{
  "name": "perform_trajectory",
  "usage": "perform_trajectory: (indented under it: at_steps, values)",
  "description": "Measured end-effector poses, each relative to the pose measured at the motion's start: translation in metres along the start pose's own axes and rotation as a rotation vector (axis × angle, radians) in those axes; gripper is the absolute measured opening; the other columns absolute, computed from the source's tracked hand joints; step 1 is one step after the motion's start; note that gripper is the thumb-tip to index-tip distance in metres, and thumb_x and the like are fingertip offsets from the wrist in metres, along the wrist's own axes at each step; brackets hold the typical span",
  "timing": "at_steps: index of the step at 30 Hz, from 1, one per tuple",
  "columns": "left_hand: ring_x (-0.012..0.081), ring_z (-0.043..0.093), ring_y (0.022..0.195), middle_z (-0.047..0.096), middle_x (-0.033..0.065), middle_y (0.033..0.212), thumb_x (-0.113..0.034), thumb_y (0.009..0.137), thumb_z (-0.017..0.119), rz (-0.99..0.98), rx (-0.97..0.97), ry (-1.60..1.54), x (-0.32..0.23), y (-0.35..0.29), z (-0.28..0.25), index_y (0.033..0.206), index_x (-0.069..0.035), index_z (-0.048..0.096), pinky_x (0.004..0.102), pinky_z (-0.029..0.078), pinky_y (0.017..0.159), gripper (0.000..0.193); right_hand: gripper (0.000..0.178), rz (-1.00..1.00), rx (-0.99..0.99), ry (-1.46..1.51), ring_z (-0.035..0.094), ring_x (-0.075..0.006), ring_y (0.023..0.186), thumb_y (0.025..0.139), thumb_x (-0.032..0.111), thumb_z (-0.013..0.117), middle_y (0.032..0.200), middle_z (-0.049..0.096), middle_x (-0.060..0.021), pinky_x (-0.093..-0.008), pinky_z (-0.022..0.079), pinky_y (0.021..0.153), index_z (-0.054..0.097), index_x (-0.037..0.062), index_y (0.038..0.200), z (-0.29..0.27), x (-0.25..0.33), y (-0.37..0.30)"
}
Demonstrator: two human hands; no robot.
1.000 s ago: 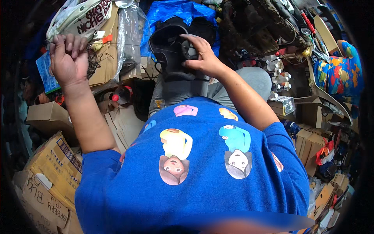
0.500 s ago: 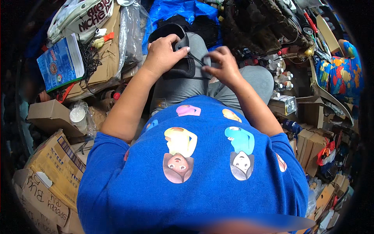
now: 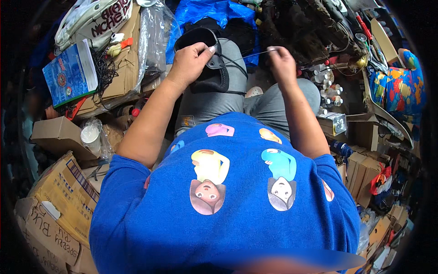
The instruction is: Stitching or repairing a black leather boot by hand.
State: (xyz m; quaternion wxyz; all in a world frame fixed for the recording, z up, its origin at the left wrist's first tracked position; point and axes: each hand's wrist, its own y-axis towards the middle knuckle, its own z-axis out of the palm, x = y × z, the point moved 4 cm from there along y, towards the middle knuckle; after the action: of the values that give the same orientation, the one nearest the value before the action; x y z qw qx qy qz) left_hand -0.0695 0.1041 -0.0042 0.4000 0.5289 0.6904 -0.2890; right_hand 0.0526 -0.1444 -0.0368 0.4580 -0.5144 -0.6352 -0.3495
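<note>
shoe (image 3: 207,59): black | tarp (image 3: 214,11): blue | shirt (image 3: 228,201): blue, cartoon figures

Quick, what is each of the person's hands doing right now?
Left hand: closed, gripping the black shoe on the knee.
Right hand: closed, pinching a thin thread pulled taut from the shoe.

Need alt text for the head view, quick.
Seen from above, a seated person's left hand steadies a black shoe on their lap while the right hand pulls a thread taut from it. Cardboard boxes and clutter surround them.
</note>
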Motion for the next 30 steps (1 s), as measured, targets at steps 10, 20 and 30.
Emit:
perform_trajectory:
  at_steps: [10, 20, 30]
  values:
    - [0.0210, 0.059, 0.059, 0.062, 0.0127, 0.064, -0.037, 0.088, 0.064, 0.012, 0.012, 0.060, -0.002, -0.001, -0.002, 0.084, -0.004, 0.068, 0.0346, 0.046, 0.059, 0.034, 0.021, 0.176, -0.244, 1.109, 0.061, -0.0218, 0.086, 0.096, 0.009, 0.051, 0.097, 0.063, -0.0102, -0.0428, 0.050, 0.090, 0.058, 0.0039, 0.115, -0.122, 0.002, 0.052]
    - [0.0032, 0.045, 0.071, 0.053, -0.0066, 0.074, -0.027, 0.093, 0.062, -0.098, 0.363, -0.214, 0.012, 0.008, -0.002, 0.082, -0.007, 0.059, 0.0222, 0.039, 0.067, 0.023, 0.018, -0.115, 0.565, 0.107, 0.060, -0.0093, 0.090, 0.089, 0.007, 0.062, 0.100, 0.065, -0.0010, -0.0244, 0.047, 0.083, 0.064, 0.0043, 0.107, 0.020, 0.059, -0.033]
    - [0.0028, 0.043, 0.073, 0.052, -0.0066, 0.075, -0.023, 0.094, 0.061, -0.078, 0.352, -0.195, 0.015, 0.007, -0.004, 0.079, -0.006, 0.056, 0.0209, 0.038, 0.067, 0.023, 0.015, -0.280, 0.485, -0.198, 0.060, -0.0122, 0.078, 0.083, 0.009, 0.071, 0.086, 0.060, -0.0042, -0.0264, 0.049, 0.072, 0.071, 0.0040, 0.097, 0.061, 0.071, -0.040]
